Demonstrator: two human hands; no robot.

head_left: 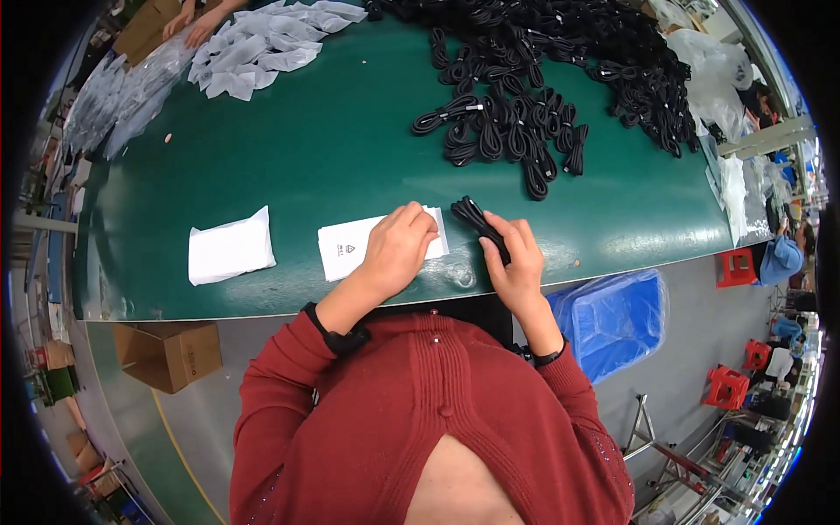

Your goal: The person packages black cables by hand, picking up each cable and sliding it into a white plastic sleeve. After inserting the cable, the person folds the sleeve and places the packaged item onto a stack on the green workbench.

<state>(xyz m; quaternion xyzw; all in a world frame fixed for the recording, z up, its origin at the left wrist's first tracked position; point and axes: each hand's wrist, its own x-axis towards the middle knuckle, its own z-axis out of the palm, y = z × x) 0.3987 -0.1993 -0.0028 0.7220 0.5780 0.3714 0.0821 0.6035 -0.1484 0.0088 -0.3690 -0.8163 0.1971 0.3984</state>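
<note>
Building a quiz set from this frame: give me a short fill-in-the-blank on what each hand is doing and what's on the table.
1. The right hand grips a coiled cable whose colour is ____.
2. The left hand presses on a flat white ____.
3. The table has a top coloured ____.
4. Under the table's near edge, to the person's right, stands a bin coloured ____.

Missing words: black; pouch; green; blue.
</note>
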